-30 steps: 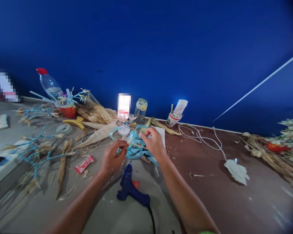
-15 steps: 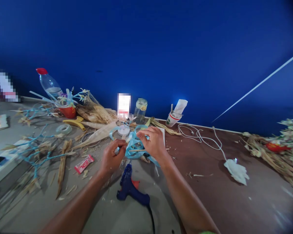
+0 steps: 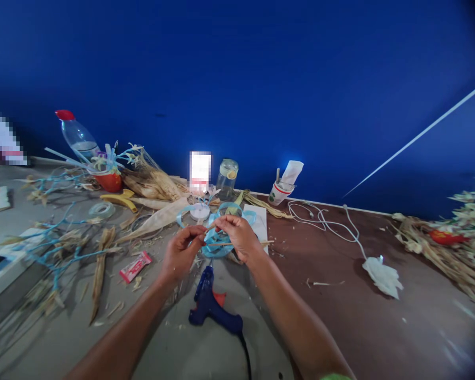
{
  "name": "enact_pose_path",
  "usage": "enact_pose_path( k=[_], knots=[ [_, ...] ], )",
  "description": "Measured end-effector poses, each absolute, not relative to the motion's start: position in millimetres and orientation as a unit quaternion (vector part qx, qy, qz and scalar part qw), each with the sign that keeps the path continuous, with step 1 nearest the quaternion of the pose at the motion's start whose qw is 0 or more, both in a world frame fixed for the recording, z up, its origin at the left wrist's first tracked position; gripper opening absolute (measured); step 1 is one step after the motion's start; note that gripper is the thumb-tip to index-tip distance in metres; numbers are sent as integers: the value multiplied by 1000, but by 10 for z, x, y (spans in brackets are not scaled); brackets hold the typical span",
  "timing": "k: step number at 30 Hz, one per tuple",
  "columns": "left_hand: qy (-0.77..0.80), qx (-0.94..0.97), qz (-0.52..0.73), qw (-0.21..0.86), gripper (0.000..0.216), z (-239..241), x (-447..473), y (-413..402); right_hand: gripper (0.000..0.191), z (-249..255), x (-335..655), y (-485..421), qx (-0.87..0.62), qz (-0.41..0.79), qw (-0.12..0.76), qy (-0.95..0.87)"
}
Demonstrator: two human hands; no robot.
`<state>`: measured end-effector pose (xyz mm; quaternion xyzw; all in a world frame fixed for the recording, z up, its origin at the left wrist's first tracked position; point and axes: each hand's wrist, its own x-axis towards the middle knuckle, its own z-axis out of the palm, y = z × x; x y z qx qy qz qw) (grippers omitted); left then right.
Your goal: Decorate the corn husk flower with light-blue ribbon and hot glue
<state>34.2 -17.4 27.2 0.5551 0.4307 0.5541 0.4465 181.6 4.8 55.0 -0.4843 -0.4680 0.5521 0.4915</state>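
Observation:
My left hand is closed in a pinch at one end of a thin tan piece, perhaps dried husk. The fingertips of my right hand pinch the other end. A thin wooden stick passes beneath my right hand, and whether its lower fingers grip it I cannot tell. Just beyond and below the hands lies a loose coil of light blue ribbon, partly covered by them. Nearer to me, a dark blue glue gun rests on the table, its nozzle toward the ribbon.
Blue-wrapped stems, dried husks and a pink wrapper lie to the left. Behind stand a glass jar and a paper cup. White cable and crumpled tissue lie right; husk scraps are scattered about.
My right hand has lowered and turned, its fingertips meeting the tan piece by my left hand. The stick now shows past the right hand, and more ribbon and white paper are uncovered.

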Motion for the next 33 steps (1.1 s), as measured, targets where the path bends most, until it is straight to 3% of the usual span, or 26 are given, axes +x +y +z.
enact_pose_path(
  k=[21,33],
  knots=[
    [481,577,501,430,20,198,310,-151,34,573,1775,10,-482,596,427,-480],
    [481,580,499,428,18,271,309,-172,13,501,1725,-33,-519,467,418,-581]
  ],
)
